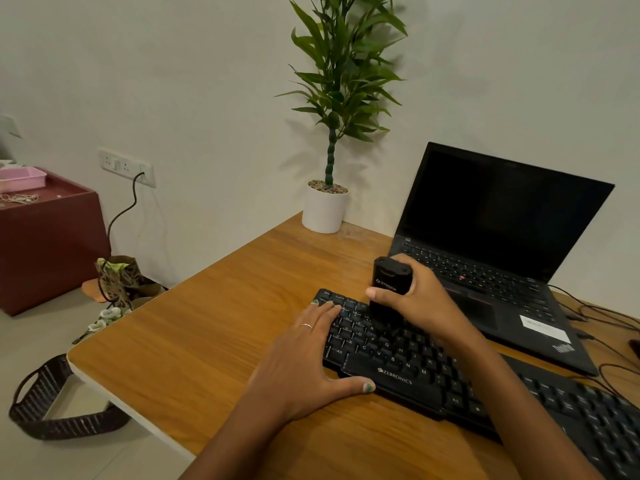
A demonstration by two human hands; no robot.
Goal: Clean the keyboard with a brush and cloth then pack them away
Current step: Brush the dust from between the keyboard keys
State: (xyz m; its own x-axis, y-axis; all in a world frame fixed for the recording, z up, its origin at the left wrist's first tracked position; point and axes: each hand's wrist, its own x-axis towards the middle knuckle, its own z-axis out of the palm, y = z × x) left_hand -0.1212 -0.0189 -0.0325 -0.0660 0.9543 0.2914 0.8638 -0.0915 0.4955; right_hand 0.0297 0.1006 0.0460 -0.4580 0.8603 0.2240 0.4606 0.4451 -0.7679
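Observation:
A black keyboard [408,372] lies diagonally on the wooden desk [207,334]. My right hand [422,299] grips a black upright device [389,292], the brush tool, its lower end down on the keys near the upper left rows; the bristles are hidden. My left hand [308,355] lies flat with straight fingers on the keyboard's left end, thumb along its front edge. No cloth is visible.
An open black laptop [495,244] stands behind the keyboard, with cables [602,313] trailing at the right. A potted plant in a white pot [325,211] is at the desk's back corner. A dark woven basket [59,407] sits on the floor at the left.

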